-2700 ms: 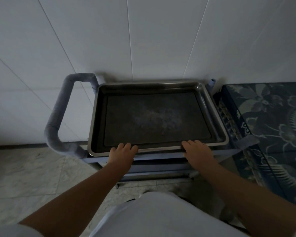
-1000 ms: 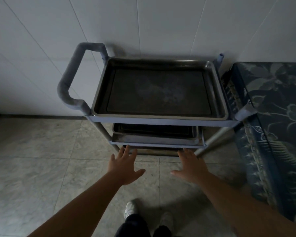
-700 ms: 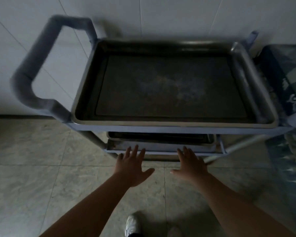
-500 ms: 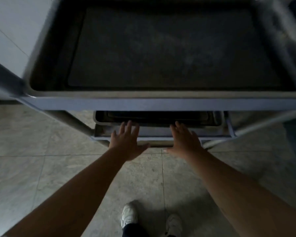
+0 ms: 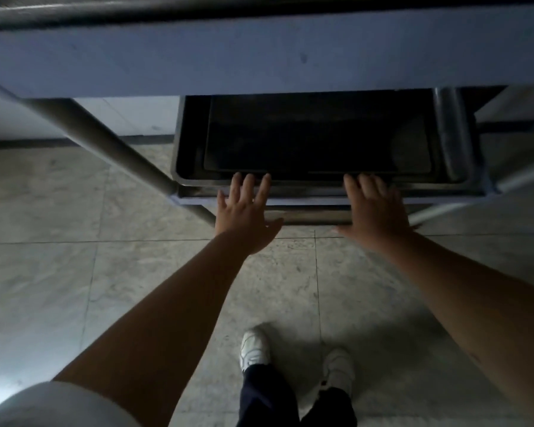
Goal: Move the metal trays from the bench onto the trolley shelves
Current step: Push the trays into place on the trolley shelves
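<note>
The person is bent low over the trolley (image 5: 259,53), and its top shelf edge fills the picture from 10 o'clock to 2 o'clock. Under it sits the lower shelf (image 5: 302,201), and a dark metal tray (image 5: 318,137) lies on that shelf, up at about 12 o'clock from the hands. The left hand (image 5: 244,220) is spread wide and flat, holding nothing, with its fingertips (image 5: 248,183) at the near rim of the tray. The right hand (image 5: 373,217) is wide and flat too, holding nothing, and its fingertips (image 5: 364,183) are at the same rim, further toward 3 o'clock. I cannot tell if the fingers press on the rim or just hang over it. A grey trolley leg (image 5: 105,143) slants down at 10 o'clock. Two white shoes (image 5: 255,349) stand on the pale tiled floor (image 5: 59,272) at 6 o'clock
</note>
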A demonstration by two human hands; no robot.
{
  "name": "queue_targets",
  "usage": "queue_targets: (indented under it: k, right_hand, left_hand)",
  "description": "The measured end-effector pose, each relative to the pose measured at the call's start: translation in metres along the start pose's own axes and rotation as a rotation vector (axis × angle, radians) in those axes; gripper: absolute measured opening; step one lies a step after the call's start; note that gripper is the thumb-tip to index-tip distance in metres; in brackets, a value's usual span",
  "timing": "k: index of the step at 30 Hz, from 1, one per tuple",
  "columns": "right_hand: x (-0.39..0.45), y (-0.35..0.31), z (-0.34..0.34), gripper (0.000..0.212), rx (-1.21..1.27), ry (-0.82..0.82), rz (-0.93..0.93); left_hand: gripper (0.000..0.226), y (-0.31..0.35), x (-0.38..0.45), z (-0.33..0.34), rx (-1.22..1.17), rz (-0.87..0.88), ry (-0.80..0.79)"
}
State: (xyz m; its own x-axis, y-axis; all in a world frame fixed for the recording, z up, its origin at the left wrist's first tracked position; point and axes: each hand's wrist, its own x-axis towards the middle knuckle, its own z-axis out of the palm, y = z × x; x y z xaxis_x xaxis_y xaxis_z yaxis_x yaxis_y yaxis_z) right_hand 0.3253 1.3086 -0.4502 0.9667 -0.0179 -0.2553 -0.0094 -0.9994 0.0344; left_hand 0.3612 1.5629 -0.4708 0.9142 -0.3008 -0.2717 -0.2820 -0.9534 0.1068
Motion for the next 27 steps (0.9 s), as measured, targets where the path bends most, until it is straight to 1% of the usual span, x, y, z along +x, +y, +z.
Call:
queue_targets:
  k: [4,11,15,22,27]
  right_hand:
    - [-0.006,-0.001,-0.004,0.111,0.018,-0.041,0.005]
    - [-0.026,0.002,0.006,0.111,0.023,-0.016,0.003]
    - [-0.031,0.005,0.006,0.112,0.012,-0.027,-0.003]
    - [-0.038,-0.001,0.011,0.122,0.070,-0.074,0.053]
    - [-0.055,-0.021,0.026,0.120,0.163,-0.040,0.136]
  left_hand:
    - [0.095,0.001,-0.007,0.001,0.016,-0.005,-0.008]
    - [0.095,0.013,-0.026,0.005,0.033,-0.021,0.027]
    - [0.096,0.017,-0.034,0.008,0.002,-0.030,0.043]
    - [0.104,0.013,-0.041,0.012,-0.004,0.009,0.048]
    - [0.109,0.015,-0.052,0.028,0.000,0.042,0.010]
